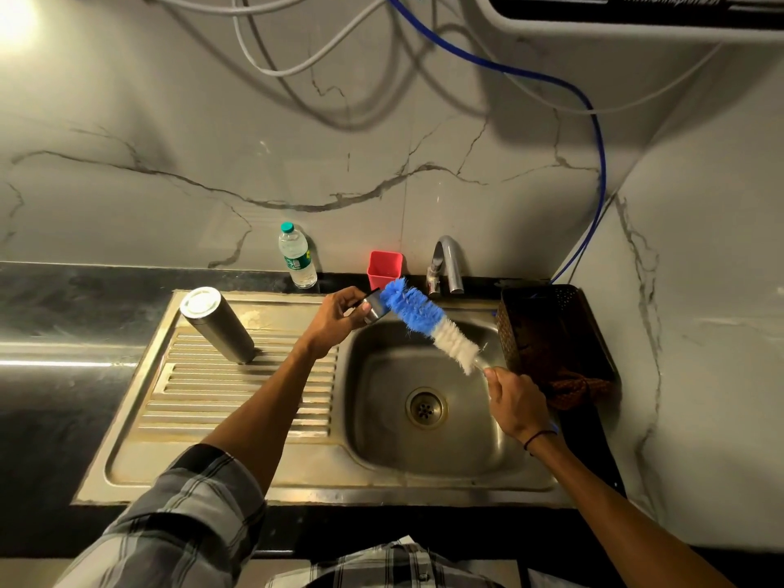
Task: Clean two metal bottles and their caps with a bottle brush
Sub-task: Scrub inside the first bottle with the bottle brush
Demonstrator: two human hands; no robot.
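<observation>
Over sink (424, 468): left hand (339, 318) grips cap (375, 309); right hand (515, 403) angles brush (428, 322) against it.

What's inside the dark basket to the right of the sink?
At the near end of the dark basket, a reddish-brown patterned cloth spills over the rim. The rest of the interior is in shadow, so anything else inside cannot be made out.

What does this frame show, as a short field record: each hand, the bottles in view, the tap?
left hand: holds a small metal cap over the sink
right hand: grips the bottle brush by its handle, blue tip against the cap
metal bottle: one in view, upright on the drainboard, apart from both hands
tap: no water visible
stage: scrubbing a cap
</observation>
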